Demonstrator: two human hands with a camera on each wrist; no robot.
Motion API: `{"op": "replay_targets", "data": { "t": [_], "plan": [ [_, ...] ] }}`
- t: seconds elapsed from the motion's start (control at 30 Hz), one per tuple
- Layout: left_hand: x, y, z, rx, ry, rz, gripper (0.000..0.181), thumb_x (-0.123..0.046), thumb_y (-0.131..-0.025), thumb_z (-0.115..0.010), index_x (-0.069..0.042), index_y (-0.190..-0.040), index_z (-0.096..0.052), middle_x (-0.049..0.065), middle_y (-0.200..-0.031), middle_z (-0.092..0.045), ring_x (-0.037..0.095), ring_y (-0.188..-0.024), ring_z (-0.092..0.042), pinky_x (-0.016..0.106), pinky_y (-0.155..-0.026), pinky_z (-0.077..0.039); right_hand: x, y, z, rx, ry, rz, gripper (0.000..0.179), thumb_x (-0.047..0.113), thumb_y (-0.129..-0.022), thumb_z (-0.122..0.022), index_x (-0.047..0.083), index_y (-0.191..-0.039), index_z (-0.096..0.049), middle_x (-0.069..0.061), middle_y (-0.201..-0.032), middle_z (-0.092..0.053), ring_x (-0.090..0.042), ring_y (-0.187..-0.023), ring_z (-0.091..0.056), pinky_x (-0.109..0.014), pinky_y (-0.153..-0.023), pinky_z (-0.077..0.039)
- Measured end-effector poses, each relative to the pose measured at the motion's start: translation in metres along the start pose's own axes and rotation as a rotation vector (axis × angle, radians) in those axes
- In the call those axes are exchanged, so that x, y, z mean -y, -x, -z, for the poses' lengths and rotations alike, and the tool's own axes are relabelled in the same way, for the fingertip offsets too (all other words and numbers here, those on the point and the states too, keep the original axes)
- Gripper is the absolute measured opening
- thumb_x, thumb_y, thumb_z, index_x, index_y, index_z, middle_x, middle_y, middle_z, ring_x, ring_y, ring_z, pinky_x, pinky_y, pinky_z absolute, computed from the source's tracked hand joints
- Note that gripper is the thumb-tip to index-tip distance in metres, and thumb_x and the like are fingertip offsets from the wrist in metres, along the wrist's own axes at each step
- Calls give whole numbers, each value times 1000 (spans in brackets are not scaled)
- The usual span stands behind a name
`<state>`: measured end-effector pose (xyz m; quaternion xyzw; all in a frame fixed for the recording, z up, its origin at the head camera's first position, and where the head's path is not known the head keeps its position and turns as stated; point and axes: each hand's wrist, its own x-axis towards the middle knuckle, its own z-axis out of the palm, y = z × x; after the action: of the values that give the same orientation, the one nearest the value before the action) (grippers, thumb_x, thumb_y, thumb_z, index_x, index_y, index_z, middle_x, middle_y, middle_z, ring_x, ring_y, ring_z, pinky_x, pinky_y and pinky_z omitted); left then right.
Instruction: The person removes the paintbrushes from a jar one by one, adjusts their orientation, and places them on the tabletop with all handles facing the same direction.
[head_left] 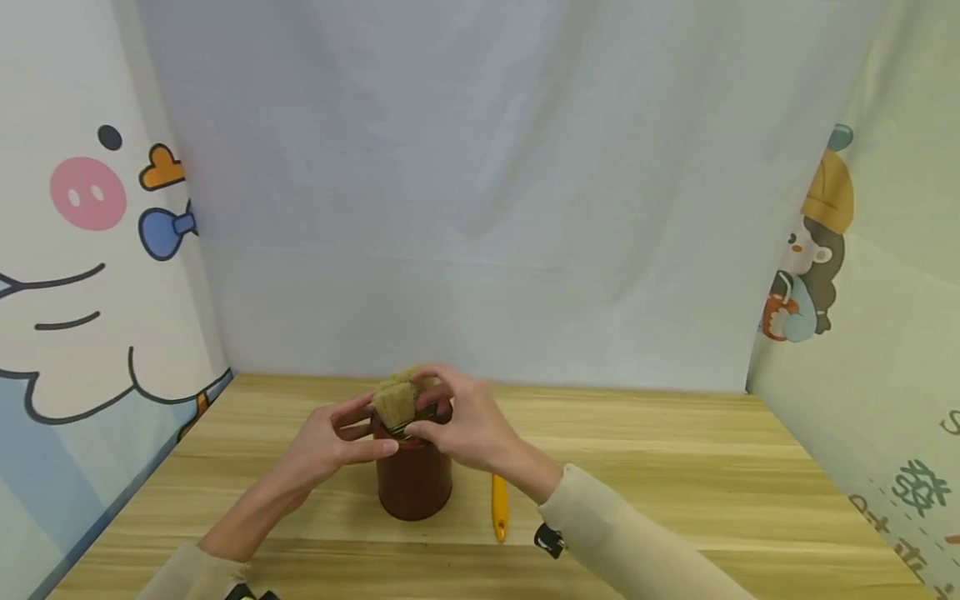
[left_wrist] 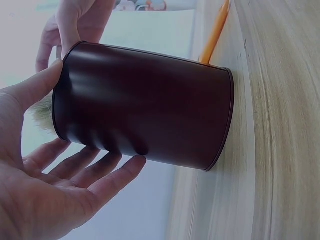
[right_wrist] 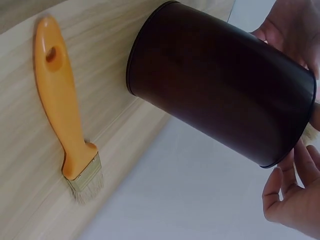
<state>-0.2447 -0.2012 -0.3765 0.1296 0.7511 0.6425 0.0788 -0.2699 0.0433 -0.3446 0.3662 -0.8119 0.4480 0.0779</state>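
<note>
A dark red-brown canister (head_left: 415,483) stands upright on the table. Brush bristles (head_left: 395,406) stick up out of its mouth, and the handles below are hidden inside. My left hand (head_left: 324,442) holds the canister near its top. In the left wrist view the thumb (left_wrist: 47,77) lies at the rim and the fingers (left_wrist: 117,180) touch the opposite side. My right hand (head_left: 472,421) reaches over the mouth, thumb and fingers around a paintbrush just below its bristles; the fingertips are partly hidden. Close to the canister lies another paintbrush with an orange handle (right_wrist: 60,100).
The wood-grain table (head_left: 660,483) extends to both sides of the canister. A pale cloth (head_left: 480,192) hangs behind it. Printed cartoon panels stand at the left (head_left: 82,292) and right (head_left: 862,375).
</note>
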Motion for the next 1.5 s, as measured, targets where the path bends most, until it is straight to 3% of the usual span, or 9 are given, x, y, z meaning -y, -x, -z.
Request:
{"op": "replay_targets", "data": {
  "t": [0.47,0.77,1.03,1.23,1.5],
  "plan": [
    [1,1,1,5,-2,-8,98,-22,-94,-81,2,-167,-21,29,-162,-37,46,-147,-37,49,-108,-49,0,-2,-7,-10,31,11,38,8,-91,-85,10,-122,-64,5,-88,-70,-20,-63,-58,-24,-56,-45],
    [1,1,0,4,0,-7,99,-23,-93,-82,3,-166,-20,30,-163,-35,47,-147,-37,49,-109,-49,1,-3,-10,-8,76,37,39,9,-91,-85,10,-124,-64,-1,-101,-74,-10,-70,-56,-24,-62,-47],
    [1,2,1,2,2,-20,97,-22,-93,-82,3,-166,-23,29,-160,-40,47,-146,-40,49,-108,-50,1,-4,-11,2,20,86,41,0,-93,-80,8,-128,-62,-3,-97,-74,-7,-79,-65,-25,-71,-55],
    [1,2,1,7,10,-29,96,-21,-93,-82,2,-166,-23,30,-160,-39,47,-146,-40,48,-107,-51,1,-2,-7,0,-2,68,42,-1,-92,-81,9,-128,-62,-6,-102,-76,-11,-89,-73,-28,-81,-59],
    [1,1,1,1,22,-19,96,-20,-93,-83,2,-166,-25,31,-161,-37,47,-144,-42,45,-104,-54,-1,1,-1,-23,-23,95,43,-4,-90,-82,8,-127,-63,-9,-104,-75,-15,-91,-75,-29,-81,-60]
  ]
}}
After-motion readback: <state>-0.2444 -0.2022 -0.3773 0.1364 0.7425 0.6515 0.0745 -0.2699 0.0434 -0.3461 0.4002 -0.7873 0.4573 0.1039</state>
